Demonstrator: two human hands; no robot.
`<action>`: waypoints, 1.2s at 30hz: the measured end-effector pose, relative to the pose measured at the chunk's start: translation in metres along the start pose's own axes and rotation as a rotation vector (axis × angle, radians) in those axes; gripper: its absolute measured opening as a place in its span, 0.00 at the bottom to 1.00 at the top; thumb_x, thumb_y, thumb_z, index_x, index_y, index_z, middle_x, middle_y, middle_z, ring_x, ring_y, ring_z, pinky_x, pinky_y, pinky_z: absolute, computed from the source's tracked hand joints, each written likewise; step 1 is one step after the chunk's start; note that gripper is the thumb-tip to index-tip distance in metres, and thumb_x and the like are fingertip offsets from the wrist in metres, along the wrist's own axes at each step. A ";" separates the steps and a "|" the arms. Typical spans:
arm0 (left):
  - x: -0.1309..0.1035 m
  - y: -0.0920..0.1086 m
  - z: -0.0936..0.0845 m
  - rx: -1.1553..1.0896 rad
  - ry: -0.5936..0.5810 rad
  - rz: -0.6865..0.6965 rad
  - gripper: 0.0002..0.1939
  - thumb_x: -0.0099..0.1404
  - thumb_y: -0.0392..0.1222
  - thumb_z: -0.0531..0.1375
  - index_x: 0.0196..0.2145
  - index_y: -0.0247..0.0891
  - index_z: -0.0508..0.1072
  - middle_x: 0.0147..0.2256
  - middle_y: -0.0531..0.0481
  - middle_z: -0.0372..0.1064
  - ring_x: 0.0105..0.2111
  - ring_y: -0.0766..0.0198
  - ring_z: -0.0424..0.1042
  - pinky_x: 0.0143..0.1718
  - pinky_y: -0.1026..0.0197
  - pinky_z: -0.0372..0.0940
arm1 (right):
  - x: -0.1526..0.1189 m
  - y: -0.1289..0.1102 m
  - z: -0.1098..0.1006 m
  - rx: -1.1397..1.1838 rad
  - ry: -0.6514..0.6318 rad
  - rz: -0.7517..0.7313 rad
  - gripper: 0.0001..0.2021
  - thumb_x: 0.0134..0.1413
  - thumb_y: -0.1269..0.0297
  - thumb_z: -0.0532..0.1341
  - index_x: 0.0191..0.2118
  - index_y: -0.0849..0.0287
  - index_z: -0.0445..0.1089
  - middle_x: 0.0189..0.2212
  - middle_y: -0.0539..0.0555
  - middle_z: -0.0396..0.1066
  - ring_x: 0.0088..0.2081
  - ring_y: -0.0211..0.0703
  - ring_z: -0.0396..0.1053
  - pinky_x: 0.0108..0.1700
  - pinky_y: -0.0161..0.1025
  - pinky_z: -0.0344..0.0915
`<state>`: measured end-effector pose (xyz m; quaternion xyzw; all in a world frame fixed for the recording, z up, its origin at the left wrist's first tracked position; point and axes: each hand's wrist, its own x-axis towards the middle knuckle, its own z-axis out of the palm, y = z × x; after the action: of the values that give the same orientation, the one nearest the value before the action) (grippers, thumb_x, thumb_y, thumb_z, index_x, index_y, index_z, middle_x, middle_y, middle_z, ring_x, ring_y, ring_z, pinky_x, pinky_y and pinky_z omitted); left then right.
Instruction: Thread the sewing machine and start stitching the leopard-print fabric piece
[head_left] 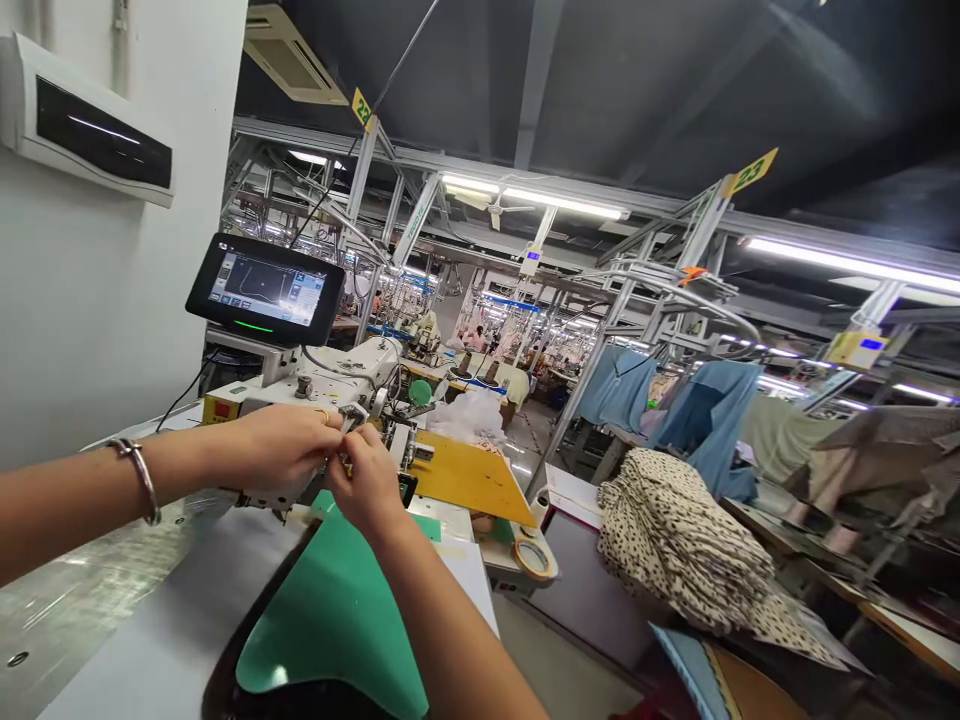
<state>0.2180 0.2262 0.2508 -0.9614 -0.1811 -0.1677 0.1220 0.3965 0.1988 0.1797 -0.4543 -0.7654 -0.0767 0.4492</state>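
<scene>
My left hand (281, 443) and my right hand (366, 482) meet in front of the white sewing machine (337, 385), fingertips pinched together on something small near the needle area; I cannot see what it is. A silver bangle (140, 478) circles my left wrist. Below my right forearm lies a green template sheet (337, 610) on the grey machine table (150, 640). A yellow board (469, 478) juts out to the right of the machine head.
A touchscreen panel (266, 290) stands above the machine at the left. A roll of tape (534, 558) sits at the table's right end. Spotted fabric (675, 545) is piled to the right, blue garments (705, 415) hang behind, and the white wall (90, 300) is on the left.
</scene>
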 end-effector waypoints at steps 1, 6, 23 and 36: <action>-0.002 -0.001 -0.003 -0.036 -0.016 0.005 0.11 0.67 0.29 0.52 0.33 0.36 0.73 0.34 0.49 0.70 0.34 0.62 0.70 0.37 0.62 0.60 | 0.000 0.001 0.000 0.012 -0.005 -0.007 0.04 0.55 0.72 0.57 0.35 0.56 0.67 0.35 0.53 0.63 0.39 0.45 0.66 0.41 0.38 0.66; -0.010 -0.007 -0.007 -0.231 0.013 -0.105 0.12 0.70 0.39 0.49 0.30 0.38 0.66 0.30 0.48 0.70 0.29 0.61 0.66 0.31 0.61 0.58 | -0.005 0.007 0.009 0.158 0.025 0.025 0.16 0.57 0.69 0.57 0.51 0.57 0.68 0.41 0.54 0.67 0.37 0.43 0.68 0.40 0.39 0.68; 0.006 -0.007 -0.004 -0.237 -0.096 -0.347 0.18 0.65 0.52 0.52 0.24 0.38 0.67 0.30 0.44 0.71 0.32 0.55 0.67 0.34 0.58 0.55 | 0.023 0.013 -0.017 0.106 -0.252 -0.033 0.11 0.63 0.71 0.63 0.29 0.57 0.63 0.27 0.44 0.60 0.33 0.37 0.61 0.35 0.32 0.54; 0.005 0.005 -0.004 -0.321 0.036 -0.274 0.15 0.66 0.41 0.52 0.21 0.36 0.62 0.24 0.52 0.59 0.27 0.65 0.58 0.33 0.62 0.49 | 0.036 0.014 -0.019 -0.067 -0.246 -0.027 0.20 0.65 0.68 0.61 0.24 0.55 0.52 0.27 0.45 0.57 0.31 0.37 0.58 0.34 0.35 0.50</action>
<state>0.2235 0.2226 0.2554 -0.9317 -0.2789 -0.2266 -0.0532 0.4121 0.2197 0.2143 -0.4647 -0.8178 -0.0521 0.3355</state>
